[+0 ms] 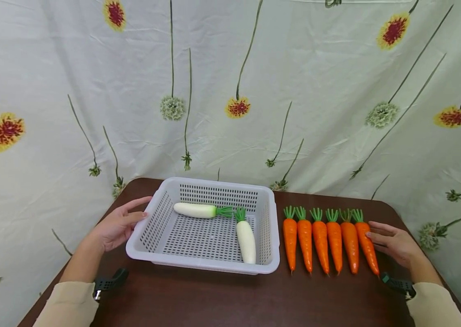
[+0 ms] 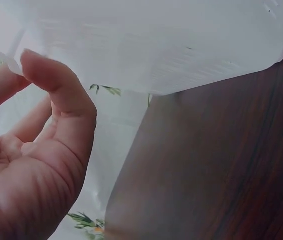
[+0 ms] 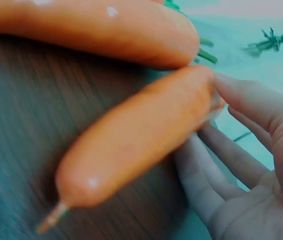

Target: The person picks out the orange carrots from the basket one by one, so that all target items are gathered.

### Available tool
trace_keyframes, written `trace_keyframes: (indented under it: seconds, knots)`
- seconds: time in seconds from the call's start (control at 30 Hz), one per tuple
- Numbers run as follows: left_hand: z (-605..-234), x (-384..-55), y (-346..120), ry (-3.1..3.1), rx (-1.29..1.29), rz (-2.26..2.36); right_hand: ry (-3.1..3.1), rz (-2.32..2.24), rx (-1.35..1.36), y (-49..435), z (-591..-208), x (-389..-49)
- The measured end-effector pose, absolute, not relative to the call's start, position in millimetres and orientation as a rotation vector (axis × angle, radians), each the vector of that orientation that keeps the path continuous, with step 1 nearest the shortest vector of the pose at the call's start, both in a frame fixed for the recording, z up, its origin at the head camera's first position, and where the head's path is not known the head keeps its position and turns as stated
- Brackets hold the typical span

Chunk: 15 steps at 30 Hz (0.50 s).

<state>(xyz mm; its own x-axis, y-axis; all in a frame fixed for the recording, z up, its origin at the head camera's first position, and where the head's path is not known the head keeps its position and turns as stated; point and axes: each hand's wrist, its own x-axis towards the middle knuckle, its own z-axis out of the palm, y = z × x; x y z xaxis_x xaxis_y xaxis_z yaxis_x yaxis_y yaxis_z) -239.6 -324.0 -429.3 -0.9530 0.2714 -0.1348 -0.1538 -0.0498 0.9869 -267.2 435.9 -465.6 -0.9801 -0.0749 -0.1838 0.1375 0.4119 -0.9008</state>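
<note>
A light-grey plastic basket (image 1: 214,265) with slotted walls stands on the dark table. Inside it lie two white radishes, one radish (image 1: 195,210) crosswise near the back and the other radish (image 1: 246,240) lengthwise at the right. My left hand (image 1: 117,227) pinches the basket's left rim, its thumb bent against the edge in the left wrist view. To the basket's right, several orange carrots lie in a row, green tops away from me. My right hand (image 1: 395,245), fingers extended, touches the upper end of the rightmost carrot (image 3: 136,137) from its outer side.
The brown wooden table (image 1: 197,299) has rounded far corners. Behind and around it hangs a white flower-printed cloth (image 1: 222,145). The leftmost carrot (image 1: 290,238) lies close to the basket's right wall.
</note>
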Motion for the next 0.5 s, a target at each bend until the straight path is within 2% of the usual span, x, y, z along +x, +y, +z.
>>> trace_keyframes:
  seconds: [0.33,0.5]
  knots:
    - [-420,-238,-328,2.423,0.097,1.794,3.070,-1.261,0.104,406,-447,-270]
    - [-406,-250,-334,2.814,0.122,1.462,3.307,-1.222,-0.006,391,-425,-276]
